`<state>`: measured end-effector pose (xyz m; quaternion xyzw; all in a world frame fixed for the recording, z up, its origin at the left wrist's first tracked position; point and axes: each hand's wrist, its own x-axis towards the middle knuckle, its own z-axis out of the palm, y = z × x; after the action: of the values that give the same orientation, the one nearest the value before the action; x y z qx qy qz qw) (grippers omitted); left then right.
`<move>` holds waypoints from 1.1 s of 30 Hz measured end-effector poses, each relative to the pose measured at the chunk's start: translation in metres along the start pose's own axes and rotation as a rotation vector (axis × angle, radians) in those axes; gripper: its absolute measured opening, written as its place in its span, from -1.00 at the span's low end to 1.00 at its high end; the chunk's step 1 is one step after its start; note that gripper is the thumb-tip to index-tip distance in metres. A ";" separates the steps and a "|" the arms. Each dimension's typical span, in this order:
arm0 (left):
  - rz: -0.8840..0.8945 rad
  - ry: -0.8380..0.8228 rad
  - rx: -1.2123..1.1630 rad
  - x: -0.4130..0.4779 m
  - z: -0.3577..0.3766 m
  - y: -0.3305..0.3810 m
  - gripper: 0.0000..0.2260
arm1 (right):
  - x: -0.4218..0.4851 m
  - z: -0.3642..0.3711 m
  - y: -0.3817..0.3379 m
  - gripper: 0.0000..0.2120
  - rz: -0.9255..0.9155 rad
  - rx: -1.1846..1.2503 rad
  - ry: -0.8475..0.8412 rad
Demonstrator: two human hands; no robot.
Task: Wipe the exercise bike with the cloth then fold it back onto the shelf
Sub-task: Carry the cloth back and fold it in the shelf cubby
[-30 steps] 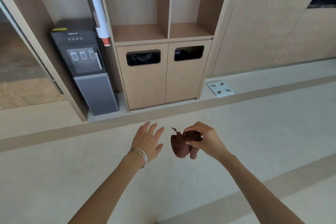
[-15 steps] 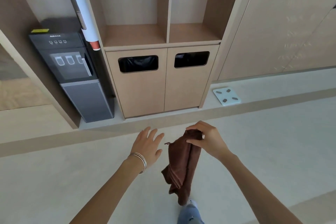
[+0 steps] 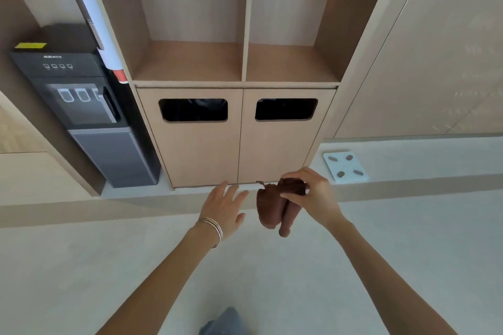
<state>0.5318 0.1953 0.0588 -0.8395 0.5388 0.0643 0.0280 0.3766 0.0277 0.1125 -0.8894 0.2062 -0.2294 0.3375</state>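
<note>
A brown cloth (image 3: 273,208) hangs bunched up from my right hand (image 3: 313,196), which pinches its top edge in mid-air. My left hand (image 3: 224,208) hovers just left of the cloth, fingers spread, holding nothing and not touching it. Ahead stands the wooden shelf unit (image 3: 245,62) with two bare cubbies at chest height, left cubby (image 3: 187,62) and right cubby (image 3: 290,62). The exercise bike is out of view.
Below the cubbies are two cabinet doors with bin slots (image 3: 193,110). A black water dispenser (image 3: 81,106) with a cup tube (image 3: 95,22) stands at the left. A white bathroom scale (image 3: 344,167) lies on the floor at the right. My knee (image 3: 223,321) shows at the bottom.
The shelf unit has come closer. The cloth, which hung long half a second ago, is gathered short again under my right hand. My left hand stays beside it.
</note>
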 end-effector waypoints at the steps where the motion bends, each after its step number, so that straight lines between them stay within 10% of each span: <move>1: -0.008 -0.003 -0.001 0.012 0.000 -0.001 -0.49 | 0.009 -0.003 0.007 -0.69 -0.004 0.003 -0.013; 33: 0.046 0.045 0.044 0.424 -0.060 -0.044 -0.50 | 0.347 -0.056 0.206 -0.67 0.009 0.091 -0.056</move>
<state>0.7504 -0.1756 0.0584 -0.8273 0.5597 0.0344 0.0328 0.5832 -0.3235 0.0997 -0.8784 0.1900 -0.2118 0.3841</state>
